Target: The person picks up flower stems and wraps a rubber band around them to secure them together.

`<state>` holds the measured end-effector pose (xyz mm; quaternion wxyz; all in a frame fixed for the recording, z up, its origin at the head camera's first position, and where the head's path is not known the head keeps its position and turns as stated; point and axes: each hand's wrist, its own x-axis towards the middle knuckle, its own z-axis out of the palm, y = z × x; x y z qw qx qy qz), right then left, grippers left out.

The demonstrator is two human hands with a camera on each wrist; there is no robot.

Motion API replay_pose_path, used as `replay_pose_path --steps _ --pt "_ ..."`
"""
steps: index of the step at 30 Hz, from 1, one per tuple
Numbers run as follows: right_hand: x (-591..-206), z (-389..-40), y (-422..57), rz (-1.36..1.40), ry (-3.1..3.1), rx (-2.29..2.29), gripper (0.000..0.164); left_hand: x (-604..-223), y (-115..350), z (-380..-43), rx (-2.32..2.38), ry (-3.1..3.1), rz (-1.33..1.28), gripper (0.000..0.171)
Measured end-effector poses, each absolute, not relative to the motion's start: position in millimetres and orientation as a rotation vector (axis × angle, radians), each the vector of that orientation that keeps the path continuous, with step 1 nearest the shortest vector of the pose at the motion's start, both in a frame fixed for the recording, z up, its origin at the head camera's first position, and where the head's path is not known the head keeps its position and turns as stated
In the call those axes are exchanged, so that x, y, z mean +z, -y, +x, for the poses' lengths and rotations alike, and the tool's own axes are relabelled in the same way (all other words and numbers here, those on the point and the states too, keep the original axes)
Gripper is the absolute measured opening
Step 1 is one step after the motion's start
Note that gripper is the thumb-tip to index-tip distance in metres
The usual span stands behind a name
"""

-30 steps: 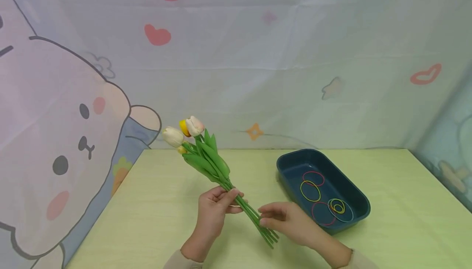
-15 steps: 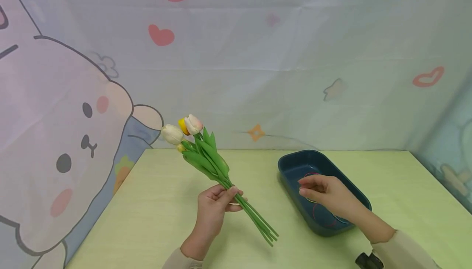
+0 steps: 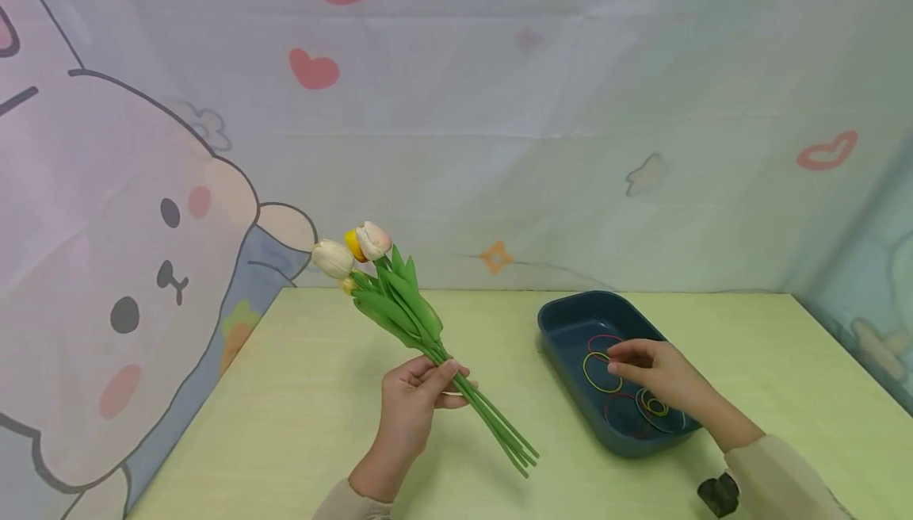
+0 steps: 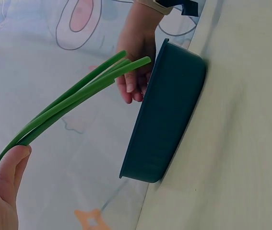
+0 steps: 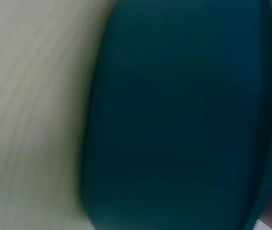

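Note:
A bunch of tulips point(image 3: 410, 306) with white and yellow heads tilts up to the left above the table. My left hand point(image 3: 414, 413) grips its green stems midway, thumb laid across them; the left wrist view shows the bare stem ends point(image 4: 78, 91). Over the dark blue tray point(image 3: 579, 328) my right hand point(image 3: 666, 377) hovers, thumb and fingers slightly apart with nothing visible between them. Beneath it lie several thin rubber bands, among them a yellow one point(image 3: 586, 375) and a red one point(image 3: 607, 409). In the right wrist view the tray's side point(image 5: 174, 120) fills most of the frame.
The pale yellow-green table point(image 3: 307, 369) ends at a printed cloth backdrop point(image 3: 456, 108). A small black device point(image 3: 718, 495) sits at the right sleeve.
My right hand has left the stem ends and moved right, over the tray, then slightly further right. My left hand and the tulips have stayed nearly still.

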<state>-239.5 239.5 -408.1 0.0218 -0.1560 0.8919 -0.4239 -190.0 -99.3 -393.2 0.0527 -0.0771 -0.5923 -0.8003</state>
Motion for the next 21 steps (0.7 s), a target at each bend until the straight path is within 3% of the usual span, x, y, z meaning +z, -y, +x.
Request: replay_pose_path --steps 21 --pt "-431.6 -256.0 -252.2 -0.533 -2.661 -1.137 0.025 -393.1 102.6 -190.4 -2.447 1.763 -0.220 0.024"
